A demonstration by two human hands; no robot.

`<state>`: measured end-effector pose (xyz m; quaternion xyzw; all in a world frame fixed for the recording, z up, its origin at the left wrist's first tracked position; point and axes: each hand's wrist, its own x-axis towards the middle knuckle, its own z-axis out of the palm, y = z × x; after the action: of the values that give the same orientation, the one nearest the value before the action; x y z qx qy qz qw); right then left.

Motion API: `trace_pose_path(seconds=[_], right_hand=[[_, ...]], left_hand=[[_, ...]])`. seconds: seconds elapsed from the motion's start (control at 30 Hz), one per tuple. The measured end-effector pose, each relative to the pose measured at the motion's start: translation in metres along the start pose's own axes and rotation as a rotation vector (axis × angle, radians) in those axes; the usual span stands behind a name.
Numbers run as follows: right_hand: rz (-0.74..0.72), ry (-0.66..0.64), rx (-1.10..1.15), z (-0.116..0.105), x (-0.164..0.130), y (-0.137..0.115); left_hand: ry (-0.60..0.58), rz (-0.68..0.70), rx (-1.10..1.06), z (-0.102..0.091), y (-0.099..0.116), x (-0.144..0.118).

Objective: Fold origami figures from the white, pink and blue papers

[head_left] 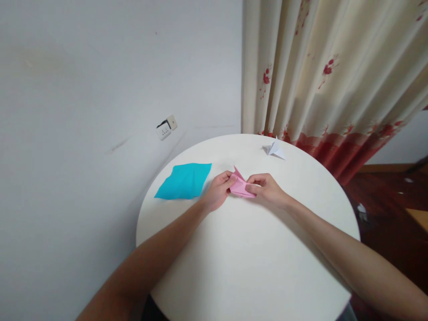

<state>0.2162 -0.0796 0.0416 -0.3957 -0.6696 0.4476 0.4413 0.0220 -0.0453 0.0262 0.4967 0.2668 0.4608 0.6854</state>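
A piece of folded pink paper [240,187] is held between my two hands above the middle of the round white table. My left hand [217,191] grips its left side, thumb on top. On its right side, my right hand [267,191] pinches the paper between thumb and fingers. One pointed flap of the paper sticks up toward the far side. Left of my left hand lies a creased sheet of blue paper [184,180], flat on the table. Fingers partly hide the pink paper's ends.
The round white table [247,258] stands against a white wall [100,89] with a power socket [163,130]. A folded white paper figure [274,149] sits near the far edge. Behind it hangs a cream and red curtain [321,80].
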Motion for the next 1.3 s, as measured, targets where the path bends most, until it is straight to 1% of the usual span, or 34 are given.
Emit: trace_pose_path(seconds=[0.07, 0.13, 0.2, 0.27, 0.3, 0.4, 0.5, 0.6, 0.7, 0.77, 0.87, 0.93, 1.07, 1.2, 1.3], right_hand=[[-0.019, 0.004, -0.038, 0.000, 0.000, 0.000], [-0.100, 0.031, -0.141, -0.001, -0.001, -0.002], [-0.251, 0.084, -0.333, -0.001, -0.002, -0.005], [-0.407, 0.123, -0.571, -0.003, -0.004, -0.009], [-0.466, 0.133, -0.680, -0.004, -0.005, -0.010], [-0.585, 0.157, -0.892, -0.007, -0.006, -0.013], [-0.657, 0.199, -0.973, -0.008, -0.007, -0.013], [-0.659, 0.222, -0.991, -0.008, -0.008, -0.012], [-0.633, 0.232, -0.972, -0.007, -0.007, -0.012], [-0.623, 0.244, -0.954, -0.006, -0.008, -0.012], [-0.609, 0.252, -0.932, -0.003, -0.009, -0.015], [-0.585, 0.274, -0.922, 0.002, -0.010, -0.019], [-0.488, 0.343, -0.901, 0.013, -0.013, -0.023], [-0.387, 0.319, -0.853, 0.019, -0.012, -0.020], [-0.330, 0.296, -0.810, 0.015, -0.011, -0.017]], left_hand=[[0.018, 0.029, 0.037, -0.001, 0.001, 0.001], [0.013, 0.105, 0.145, -0.003, 0.007, 0.002], [-0.040, 0.227, 0.338, -0.005, 0.017, 0.002], [-0.135, 0.377, 0.559, -0.009, 0.028, 0.001], [-0.145, 0.453, 0.656, -0.011, 0.032, 0.000], [-0.113, 0.600, 0.888, -0.016, 0.039, -0.001], [-0.072, 0.674, 1.009, -0.019, 0.039, -0.003], [-0.070, 0.696, 1.051, -0.020, 0.040, -0.005], [-0.038, 0.704, 1.036, -0.021, 0.043, -0.009], [-0.015, 0.695, 1.015, -0.022, 0.044, -0.011], [-0.026, 0.662, 0.978, -0.022, 0.044, -0.011], [-0.054, 0.645, 0.967, -0.022, 0.044, -0.011], [-0.173, 0.610, 1.056, -0.018, 0.044, -0.009], [-0.255, 0.569, 1.046, -0.013, 0.044, -0.007], [-0.301, 0.633, 1.126, -0.010, 0.045, -0.007]])
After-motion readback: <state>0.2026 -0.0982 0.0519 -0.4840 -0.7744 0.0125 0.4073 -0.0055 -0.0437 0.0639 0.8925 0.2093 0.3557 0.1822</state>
